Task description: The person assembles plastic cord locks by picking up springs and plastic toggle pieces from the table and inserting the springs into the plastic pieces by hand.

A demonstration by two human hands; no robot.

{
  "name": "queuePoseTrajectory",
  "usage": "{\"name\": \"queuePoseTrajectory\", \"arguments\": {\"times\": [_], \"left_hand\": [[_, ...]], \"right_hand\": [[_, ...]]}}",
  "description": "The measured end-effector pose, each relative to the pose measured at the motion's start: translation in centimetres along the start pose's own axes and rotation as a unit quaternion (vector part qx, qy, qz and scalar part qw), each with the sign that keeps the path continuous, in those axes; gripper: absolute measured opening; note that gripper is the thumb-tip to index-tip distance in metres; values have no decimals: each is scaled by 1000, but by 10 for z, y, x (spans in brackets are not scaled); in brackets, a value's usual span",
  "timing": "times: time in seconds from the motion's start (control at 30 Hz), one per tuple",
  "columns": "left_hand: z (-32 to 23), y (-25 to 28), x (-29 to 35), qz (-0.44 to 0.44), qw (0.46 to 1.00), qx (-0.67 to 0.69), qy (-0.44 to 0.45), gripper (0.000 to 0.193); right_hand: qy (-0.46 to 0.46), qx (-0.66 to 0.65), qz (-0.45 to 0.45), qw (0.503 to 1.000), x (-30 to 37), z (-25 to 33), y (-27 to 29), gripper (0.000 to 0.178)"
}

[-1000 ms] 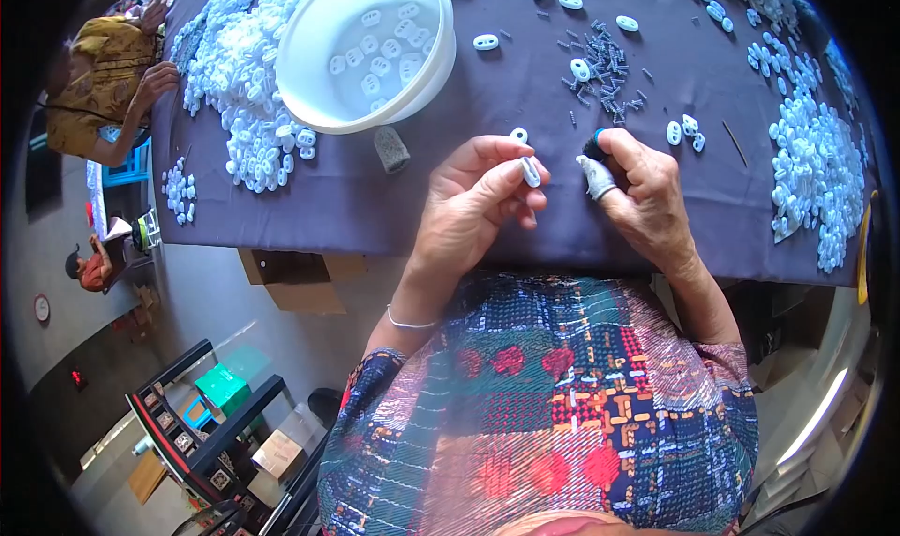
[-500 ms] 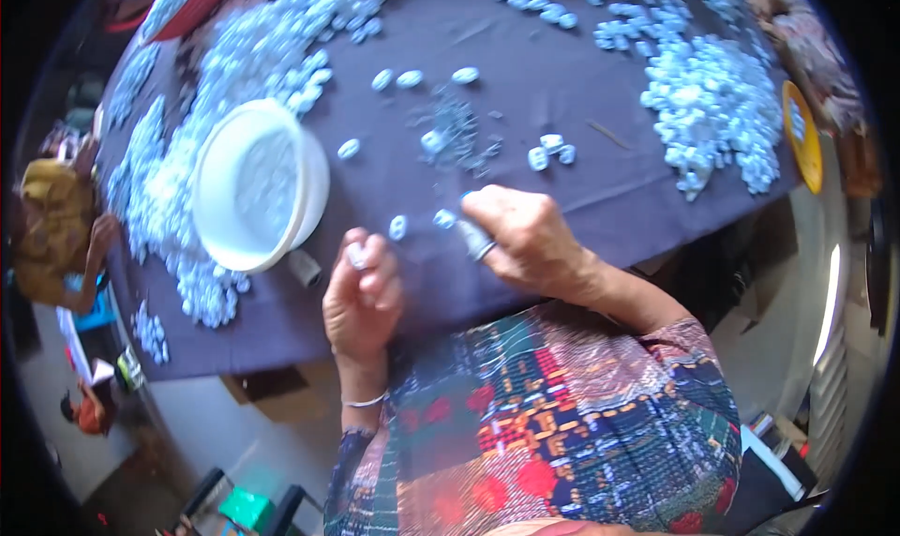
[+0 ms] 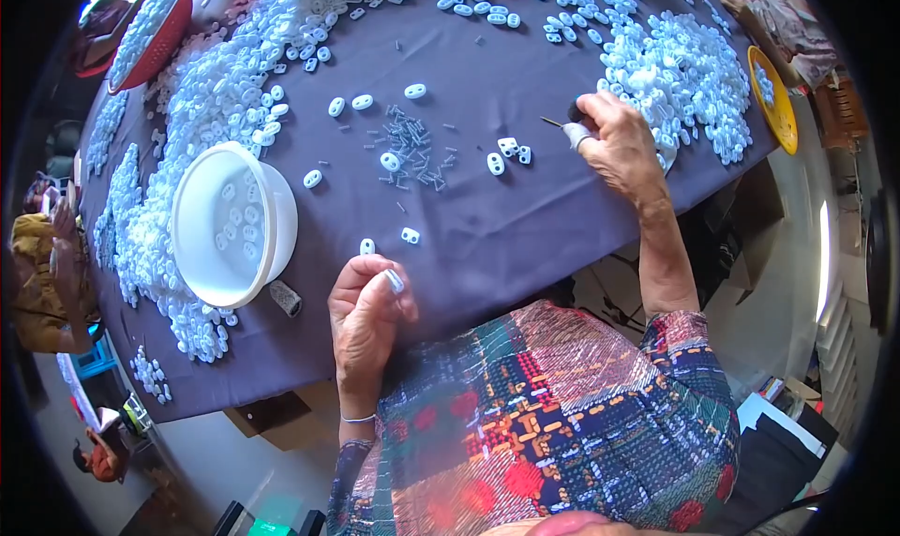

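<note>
My left hand [image 3: 364,316], near the table's front edge, pinches a small white plastic piece [image 3: 394,280] between thumb and fingers. Farther right, my right hand [image 3: 619,147] is closed round the dark handle of what looks like a small screwdriver [image 3: 553,121], its thin metal shaft pointing left. A grey cover [image 3: 579,136] wraps its thumb. Just beyond my left hand lie a white two-holed oval piece [image 3: 367,246] and a squarer white piece [image 3: 411,236]. Small metal screws [image 3: 412,135] lie scattered mid-table around one white oval [image 3: 389,162].
A white tub [image 3: 283,226] holding several pieces stands left, with a grey cylindrical thing [image 3: 285,298] beside it. Heaps of white pieces [image 3: 192,198] cover the left and far side; another heap [image 3: 680,76] lies right, near a yellow plate [image 3: 771,100]. People sit at both sides.
My right hand has moved right and away from me, from near my left hand to beside the right heap. My left hand still pinches a white piece. The whole view has shifted slightly.
</note>
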State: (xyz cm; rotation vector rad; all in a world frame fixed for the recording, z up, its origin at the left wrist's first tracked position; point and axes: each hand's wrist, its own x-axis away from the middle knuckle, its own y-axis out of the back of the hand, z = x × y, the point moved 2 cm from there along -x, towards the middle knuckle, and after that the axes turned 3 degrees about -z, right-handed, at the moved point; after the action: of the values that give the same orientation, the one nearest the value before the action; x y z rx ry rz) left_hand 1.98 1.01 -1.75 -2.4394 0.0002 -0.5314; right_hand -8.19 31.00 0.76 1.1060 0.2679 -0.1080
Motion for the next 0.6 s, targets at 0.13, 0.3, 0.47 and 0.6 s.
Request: {"name": "queuePoseTrajectory", "arguments": {"times": [0.13,0.3,0.47,0.6], "left_hand": [[2,3,1,-6,1000,15,22,9],[2,7,5,-21,999,35,9,11],[3,12,11,-27,999,43,-13,11],[6,11,3,-11,996,83,-26,11]], "right_hand": [[-34,80,44,995,2,-3,-8,14],[-1,99,76,992,1,0,-11,16],[86,117,106,984,-7,-1,-17,16],[136,-43,19,990,-2,10,-2,18]]}}
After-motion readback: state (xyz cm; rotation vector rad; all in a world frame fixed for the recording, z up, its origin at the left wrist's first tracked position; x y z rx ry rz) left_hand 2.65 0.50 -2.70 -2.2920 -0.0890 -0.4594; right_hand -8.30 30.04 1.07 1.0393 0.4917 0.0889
